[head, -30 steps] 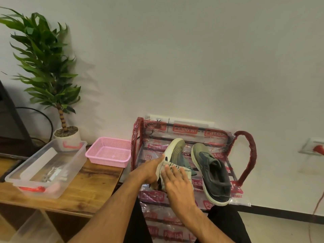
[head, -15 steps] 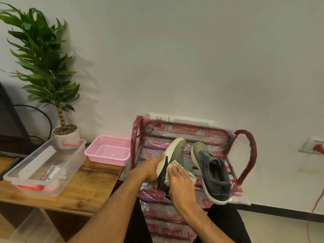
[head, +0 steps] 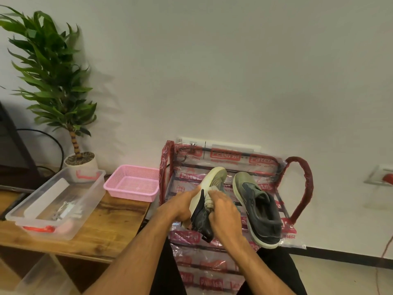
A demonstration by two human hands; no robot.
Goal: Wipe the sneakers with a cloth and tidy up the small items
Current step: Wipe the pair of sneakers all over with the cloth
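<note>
Two grey-green sneakers with pale soles are on the red shoe rack (head: 302, 188). My left hand (head: 180, 206) grips the left sneaker (head: 214, 182) by its sole and tilts it on its side. Against that shoe's dark upper, my right hand (head: 223, 211) presses a bunched whitish cloth (head: 209, 199), with my fingers curled over it. The right sneaker (head: 259, 207) lies untouched on the rack, opening upward, just right of my hands.
A wooden table (head: 110, 228) at left carries a clear plastic bin (head: 89, 201) holding small metal items, a pink basket (head: 134, 185) and a potted plant (head: 55, 81). A wall socket with a red plug (head: 382, 177) is at far right. Plastic-wrapped lower rack shelves lie between my knees.
My right hand drew the cloth back down along the left sneaker's side toward me. The left hand kept the shoe tilted on its side.
</note>
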